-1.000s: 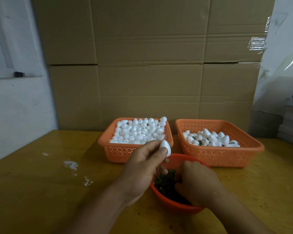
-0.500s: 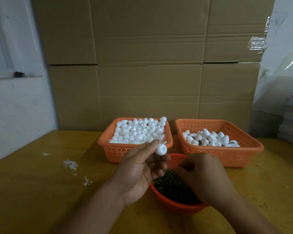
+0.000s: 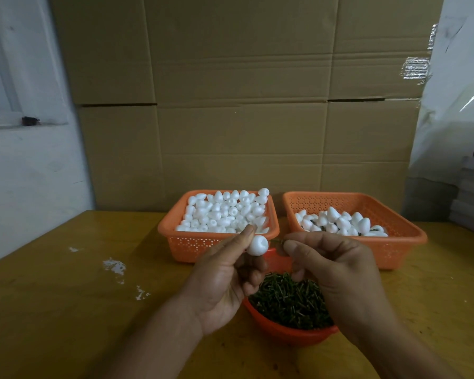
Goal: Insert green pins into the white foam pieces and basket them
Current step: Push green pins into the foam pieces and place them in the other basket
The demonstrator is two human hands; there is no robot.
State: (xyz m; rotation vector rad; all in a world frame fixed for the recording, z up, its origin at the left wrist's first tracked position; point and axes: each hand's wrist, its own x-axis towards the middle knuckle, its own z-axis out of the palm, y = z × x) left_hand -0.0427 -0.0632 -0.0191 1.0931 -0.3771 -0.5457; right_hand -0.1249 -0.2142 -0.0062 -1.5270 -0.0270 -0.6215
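While left hand [image 3: 225,277] fingers pinch a foam piece [image 3: 257,245], right hand [image 3: 337,266] fingers pinch a green pin [image 3: 278,242] beside it.

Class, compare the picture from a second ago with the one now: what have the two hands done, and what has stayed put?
The right hand has lifted out of the red bowl of green pins and now pinches a pin beside the foam piece. The left hand still pinches that piece, now turned to face the pin. Both orange baskets and the bowl have not moved.
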